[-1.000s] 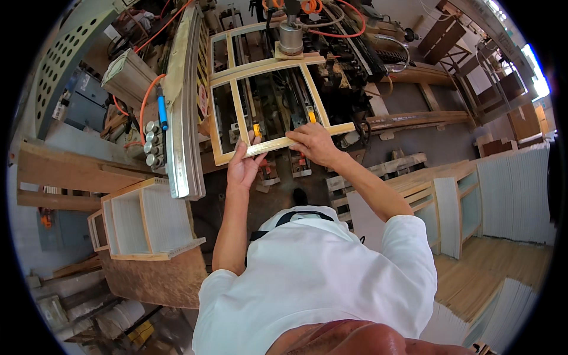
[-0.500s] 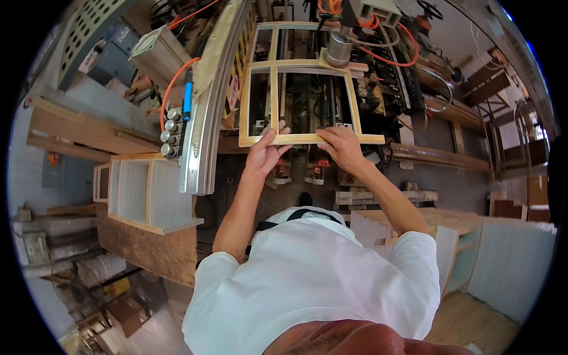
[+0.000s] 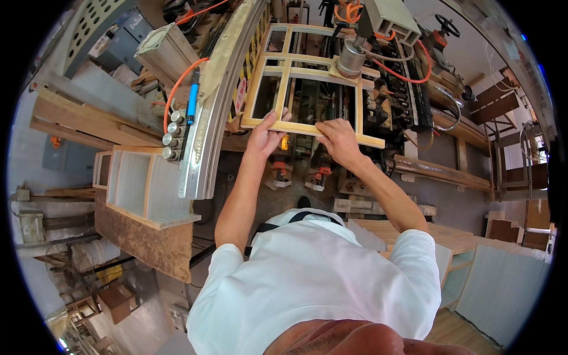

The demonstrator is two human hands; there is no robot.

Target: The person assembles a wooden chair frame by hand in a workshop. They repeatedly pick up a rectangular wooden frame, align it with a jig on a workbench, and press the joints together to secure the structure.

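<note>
The wooden frame (image 3: 284,83) lies at 12 o'clock, a metal cylinder (image 3: 351,59) over its 1 o'clock side. Left hand (image 3: 265,139) at 11 and right hand (image 3: 341,141) at 1 curl half-closed on its near rail (image 3: 299,128) — undersides hard to see. Probably light, stiff — best held there.

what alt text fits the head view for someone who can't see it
A person in a white T-shirt has the left grip and right grip on the near rail of a pale wooden frame, over workshop machinery. A metal cylinder stands farther back; stacked wood-edged panels stand at left.
</note>
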